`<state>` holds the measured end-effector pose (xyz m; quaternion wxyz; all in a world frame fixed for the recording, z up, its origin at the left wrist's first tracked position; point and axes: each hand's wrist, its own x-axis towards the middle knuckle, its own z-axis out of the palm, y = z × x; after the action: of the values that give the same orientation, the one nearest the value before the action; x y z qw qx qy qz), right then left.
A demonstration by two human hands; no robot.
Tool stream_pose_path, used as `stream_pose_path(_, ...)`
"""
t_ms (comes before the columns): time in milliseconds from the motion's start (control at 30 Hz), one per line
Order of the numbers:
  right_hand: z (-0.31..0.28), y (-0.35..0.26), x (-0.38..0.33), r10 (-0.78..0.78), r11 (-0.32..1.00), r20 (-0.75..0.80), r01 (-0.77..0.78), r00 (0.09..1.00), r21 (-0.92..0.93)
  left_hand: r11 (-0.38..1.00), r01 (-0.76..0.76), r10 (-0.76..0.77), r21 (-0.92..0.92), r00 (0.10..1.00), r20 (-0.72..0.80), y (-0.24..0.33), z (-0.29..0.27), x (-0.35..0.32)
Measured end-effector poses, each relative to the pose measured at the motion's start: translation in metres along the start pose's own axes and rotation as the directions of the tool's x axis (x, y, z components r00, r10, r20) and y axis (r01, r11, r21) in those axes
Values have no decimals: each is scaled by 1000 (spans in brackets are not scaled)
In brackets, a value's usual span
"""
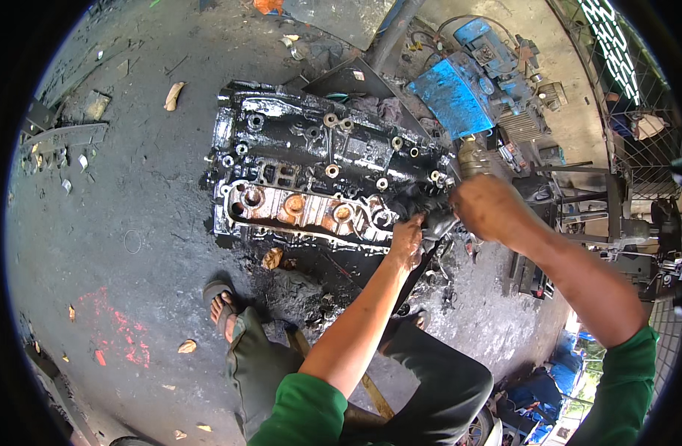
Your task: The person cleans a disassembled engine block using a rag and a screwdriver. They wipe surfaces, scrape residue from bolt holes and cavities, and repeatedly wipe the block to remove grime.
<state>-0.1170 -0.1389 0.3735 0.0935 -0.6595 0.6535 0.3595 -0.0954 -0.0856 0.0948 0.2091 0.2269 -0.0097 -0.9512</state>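
Observation:
A large oil-blackened engine part (363, 152), like a cylinder head or block, lies on a dark, oily ground in front of me. Along its near side runs a long pale recess (311, 212) with rust-brown round spots. At its right end, my left hand (408, 239) is closed on a dark, crumpled, wet-looking thing (428, 208), perhaps a rag. Just to the right, my right hand (489, 207) is closed like a fist and blurred by motion. Whatever it holds is hidden. A dull tan container (472, 157) stands just beyond it.
A blue metal machine with a motor (460, 89) stands at the far right. Metal racks (579, 193) line the right side. Dry leaves (173, 97) and scrap lie about the floor. My sandalled foot (223, 308) is below the engine part, beside a wooden stool leg (376, 394).

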Motion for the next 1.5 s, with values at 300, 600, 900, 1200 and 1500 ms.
stream_pose_path(300, 85, 35, -23, 120, 900, -7, -106, 993, 424, 720, -177, 500, 671, 803, -325, 50, 25, -32)
stream_pose_path(600, 86, 13, -22, 173, 814, -14, -135, 985, 565, 688, -166, 457, 707, 855, -244, 61, 13, -37)
stream_pose_path(900, 115, 24, -31, 185, 896, -88, -132, 979, 425, 917, -192, 288, 351, 925, -247, 46, 5, -21)
stream_pose_path(1200, 53, 38, 24, -103, 962, -79, 119, 992, 244, 891, -14, 199, 453, 910, -364, 89, -13, -79)
stream_pose_path(1500, 93, 46, -29, 167, 882, -131, -89, 977, 462, 806, -245, 275, 539, 961, 25, 52, 21, -42)
